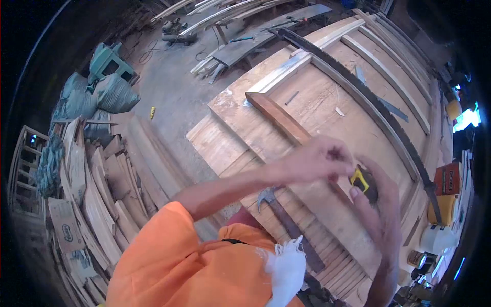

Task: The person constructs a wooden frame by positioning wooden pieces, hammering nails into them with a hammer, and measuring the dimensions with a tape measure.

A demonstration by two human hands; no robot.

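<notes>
Flat pale plywood (319, 115), right hand (382, 197) around rounded yellow-black tape measure (365, 182)

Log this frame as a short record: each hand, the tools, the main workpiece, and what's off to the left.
Right hand: gripping a tape measure
Left hand: close to the tape measure; contact unclear
Hammer: lying on wooden boards, near the body
Workpiece: wooden frame on a panel
Left side: piled wood pieces, sacks

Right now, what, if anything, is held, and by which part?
The right hand grips the tape measure by its case; whether the left hand holds anything is too blurred to tell.
</notes>
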